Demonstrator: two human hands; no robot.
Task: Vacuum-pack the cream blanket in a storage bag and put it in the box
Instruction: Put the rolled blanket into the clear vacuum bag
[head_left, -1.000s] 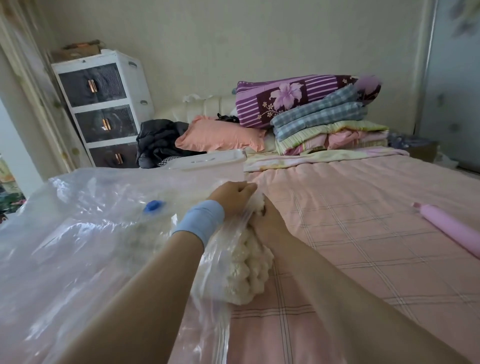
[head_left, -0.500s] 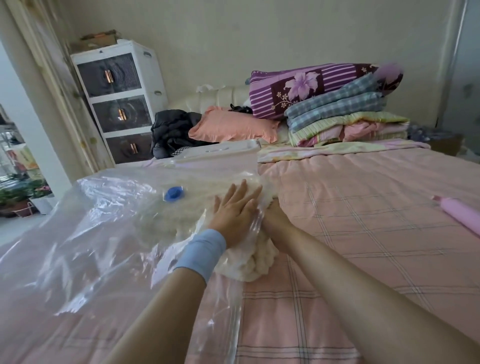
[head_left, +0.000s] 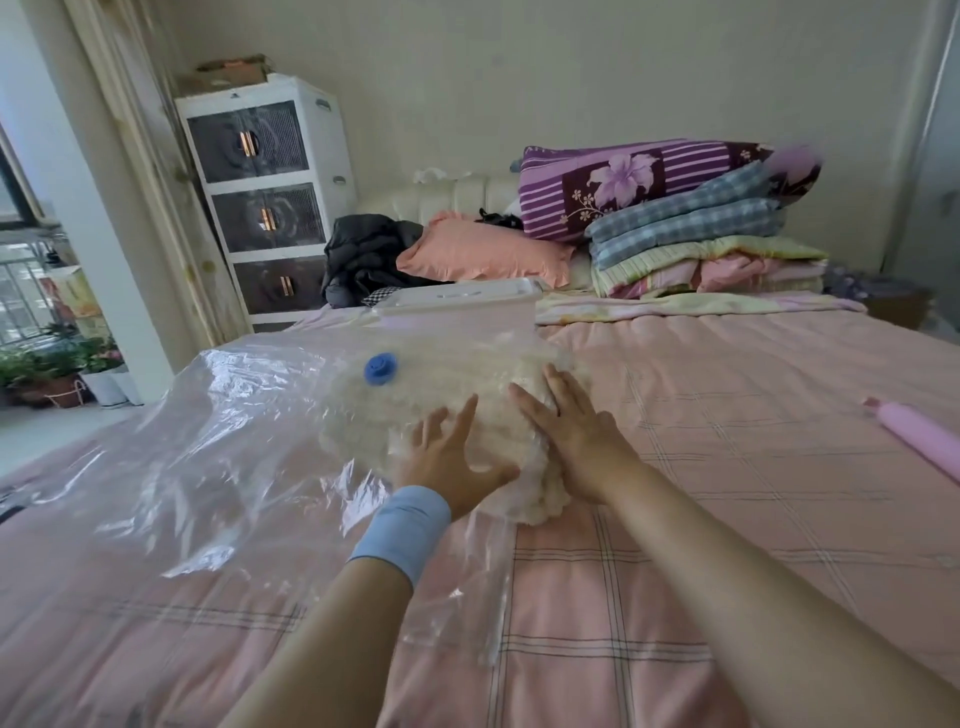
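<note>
While my left hand (head_left: 457, 460) and right hand (head_left: 574, 439) press flat, fingers (head_left: 465, 415) spread wide, cream blanket (head_left: 540, 493) edge looks outside storage bag (head_left: 234, 426) mid-frame; fluff in seal = leak, imo.

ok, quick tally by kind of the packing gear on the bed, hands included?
Hands: 2 (left hand, right hand)
Clear plastic storage bag: 1
Fluffy cream blanket: 1
Blue round valve cap: 1
Translucent lidded plastic box: 1
Pink cylinder: 1
Total: 7
</note>
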